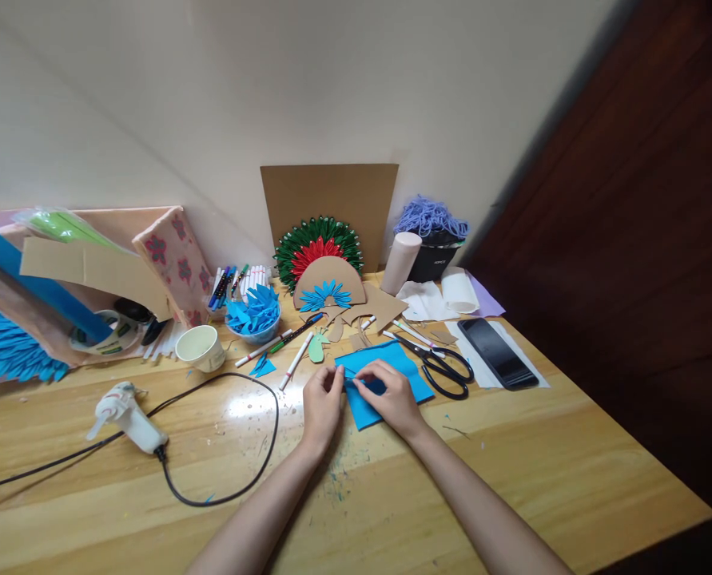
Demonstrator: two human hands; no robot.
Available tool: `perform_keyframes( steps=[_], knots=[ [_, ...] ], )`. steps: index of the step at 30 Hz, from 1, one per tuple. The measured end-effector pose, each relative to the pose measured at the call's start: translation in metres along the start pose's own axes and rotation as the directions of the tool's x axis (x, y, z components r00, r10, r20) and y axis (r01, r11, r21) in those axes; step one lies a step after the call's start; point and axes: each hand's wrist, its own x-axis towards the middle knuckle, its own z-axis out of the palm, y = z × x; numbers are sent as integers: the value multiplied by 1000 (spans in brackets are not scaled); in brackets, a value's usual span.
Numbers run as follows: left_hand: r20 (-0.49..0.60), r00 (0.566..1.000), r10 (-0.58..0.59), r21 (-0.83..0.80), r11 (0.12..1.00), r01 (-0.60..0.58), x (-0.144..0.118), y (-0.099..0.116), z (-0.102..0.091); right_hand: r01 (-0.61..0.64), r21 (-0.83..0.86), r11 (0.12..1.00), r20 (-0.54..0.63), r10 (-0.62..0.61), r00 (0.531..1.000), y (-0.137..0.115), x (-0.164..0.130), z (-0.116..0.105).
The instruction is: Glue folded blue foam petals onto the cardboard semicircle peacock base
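Both hands, left (323,402) and right (391,393), pinch a flat, bright blue paper sheet (385,383) on the table (511,471).

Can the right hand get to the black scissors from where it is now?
Probably yes: the scissors lie just right of the right hand, on the blue paper's edge, with nothing between.

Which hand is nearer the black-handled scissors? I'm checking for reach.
Right. The right hand rests on the blue paper sheet just beside the black-handled scissors; the left hand sits farther away, across the sheet.
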Motion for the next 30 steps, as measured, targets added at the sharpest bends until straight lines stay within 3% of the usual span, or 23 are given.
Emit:
perform_keyframes(
  steps=[30],
  knots=[
    [-8,1000,-7,-10,1000,7,0,2,-1,3,19,1000,5,-3,1000,-1,1,-1]
  ],
)
